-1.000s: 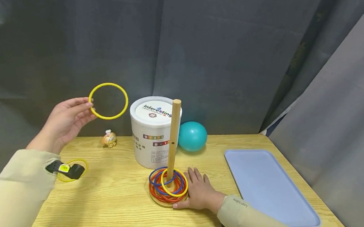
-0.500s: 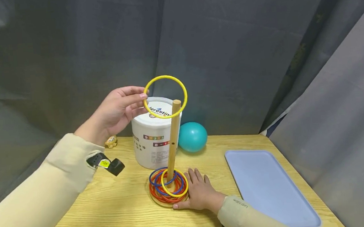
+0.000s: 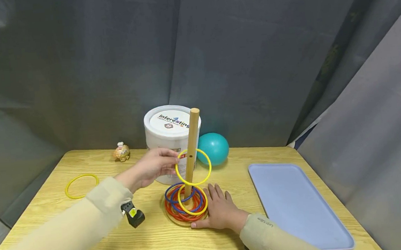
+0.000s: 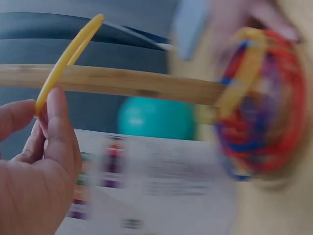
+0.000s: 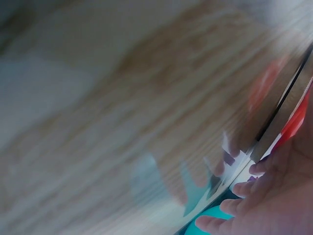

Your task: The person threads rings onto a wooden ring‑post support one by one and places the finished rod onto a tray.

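My left hand [image 3: 154,166] pinches a yellow ring [image 3: 209,165] by its left side. The ring encircles the upright wooden post [image 3: 192,135] partway down, tilted, above the pile. In the left wrist view, thumb and fingers grip the ring [image 4: 58,66] with the post [image 4: 146,85] passing through it. Several red, blue and yellow rings [image 3: 170,211] lie loosely round the foot of the post on its round wooden base [image 3: 175,222]. My right hand [image 3: 223,209] rests with spread fingers against the right edge of that base.
Behind the post stand a white lidded bucket [image 3: 155,138] and a teal ball [image 3: 215,149]. A small figurine [image 3: 121,152] sits at the back left, another yellow ring [image 3: 67,187] lies on the table at left, and a pale blue tray [image 3: 299,207] is on the right.
From the left, my left hand has carried the yellow ring over the post's top, then lowered it around the post to mid-height. My right hand has stayed at the base.
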`<state>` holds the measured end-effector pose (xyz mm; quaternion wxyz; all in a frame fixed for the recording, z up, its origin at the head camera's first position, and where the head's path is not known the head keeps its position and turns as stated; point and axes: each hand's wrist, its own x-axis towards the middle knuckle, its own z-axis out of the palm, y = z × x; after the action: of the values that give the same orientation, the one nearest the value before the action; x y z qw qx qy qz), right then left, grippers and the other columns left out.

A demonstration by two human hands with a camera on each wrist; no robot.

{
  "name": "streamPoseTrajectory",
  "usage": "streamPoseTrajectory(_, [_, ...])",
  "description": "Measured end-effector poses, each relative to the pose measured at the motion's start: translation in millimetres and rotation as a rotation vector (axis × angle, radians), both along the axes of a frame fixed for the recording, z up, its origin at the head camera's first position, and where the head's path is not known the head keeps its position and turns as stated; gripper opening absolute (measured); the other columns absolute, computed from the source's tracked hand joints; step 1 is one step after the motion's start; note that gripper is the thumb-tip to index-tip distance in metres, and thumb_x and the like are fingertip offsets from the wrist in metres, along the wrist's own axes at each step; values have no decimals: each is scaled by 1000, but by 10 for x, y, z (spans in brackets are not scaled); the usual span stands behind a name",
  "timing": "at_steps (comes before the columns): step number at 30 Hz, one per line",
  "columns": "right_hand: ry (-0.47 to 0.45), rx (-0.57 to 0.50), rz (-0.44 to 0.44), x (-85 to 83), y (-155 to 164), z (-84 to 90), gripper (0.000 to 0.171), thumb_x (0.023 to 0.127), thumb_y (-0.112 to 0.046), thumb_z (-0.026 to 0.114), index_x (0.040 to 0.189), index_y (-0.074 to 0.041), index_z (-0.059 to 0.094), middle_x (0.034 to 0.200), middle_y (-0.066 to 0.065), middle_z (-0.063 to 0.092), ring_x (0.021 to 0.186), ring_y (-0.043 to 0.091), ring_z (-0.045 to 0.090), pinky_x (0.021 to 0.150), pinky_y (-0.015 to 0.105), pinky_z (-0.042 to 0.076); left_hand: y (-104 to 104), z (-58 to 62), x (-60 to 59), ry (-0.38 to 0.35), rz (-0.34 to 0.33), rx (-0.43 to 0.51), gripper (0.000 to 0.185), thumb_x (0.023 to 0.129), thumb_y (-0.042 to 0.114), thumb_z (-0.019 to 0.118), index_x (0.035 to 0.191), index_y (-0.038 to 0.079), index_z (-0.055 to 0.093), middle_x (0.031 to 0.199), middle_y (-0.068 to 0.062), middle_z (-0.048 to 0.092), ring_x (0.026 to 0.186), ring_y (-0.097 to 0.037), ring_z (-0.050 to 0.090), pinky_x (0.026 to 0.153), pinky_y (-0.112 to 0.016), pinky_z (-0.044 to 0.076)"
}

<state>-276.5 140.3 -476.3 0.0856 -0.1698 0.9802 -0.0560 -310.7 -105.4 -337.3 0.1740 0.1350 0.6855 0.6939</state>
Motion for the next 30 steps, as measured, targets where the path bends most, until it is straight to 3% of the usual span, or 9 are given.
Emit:
streamPoseTrajectory(4, [-2,10,1,6,-10,3,128,78,-88,60,161,2,24,167,24,19,153,44,15,118,67,25,-12,-426,-3,-73,19,-50,24,103,-2,55,122,-16,57,106,-14,59,85,-17,61,76,-26,59])
streamPoseTrajectory(7, [4,13,2,19,-18,18,128,77,-87,62,160,4,25,166,25,21,153,44,17,117,66,26,-21,-632,9,-104,34,-69,27,102,-2,55,124,-18,56,109,-19,60,86,-18,62,75,-25,59])
streamPoseTrajectory(12, [9,3,-4,40,-19,46,125,77,-85,64,160,2,28,165,25,23,152,44,19,117,66,27,-46,-843,30,-136,60,-73,25,100,-3,57,119,-19,58,109,-20,62,91,-23,64,77,-28,61])
streamPoseTrajectory(19, [17,-7,-4,39,-5,36,125,77,-85,65,160,0,28,165,25,24,152,45,20,116,67,27,-176,-1017,-30,-137,87,-113,25,105,3,54,117,-18,60,101,-19,63,85,-19,63,76,-29,61])
streamPoseTrajectory(23, [29,-4,9,16,-4,11,124,77,-85,64,160,0,28,165,25,24,152,45,20,116,68,27,-483,-1108,-148,-55,210,-113,30,108,8,52,120,-19,56,99,-15,62,84,-17,64,77,-31,61])
streamPoseTrajectory(26, [31,0,16,16,-13,8,125,78,-85,64,160,0,28,165,25,23,152,45,20,116,68,27,-874,-1134,-228,40,322,-112,37,109,11,50,129,-20,51,104,-14,63,88,-15,65,81,-31,61])
streamPoseTrajectory(30, [29,7,17,33,-15,17,125,78,-86,63,161,0,27,165,25,23,152,45,19,116,67,27,-1461,-1076,-290,133,424,-160,51,111,21,48,142,-20,41,115,-16,62,91,-6,64,85,-29,60])
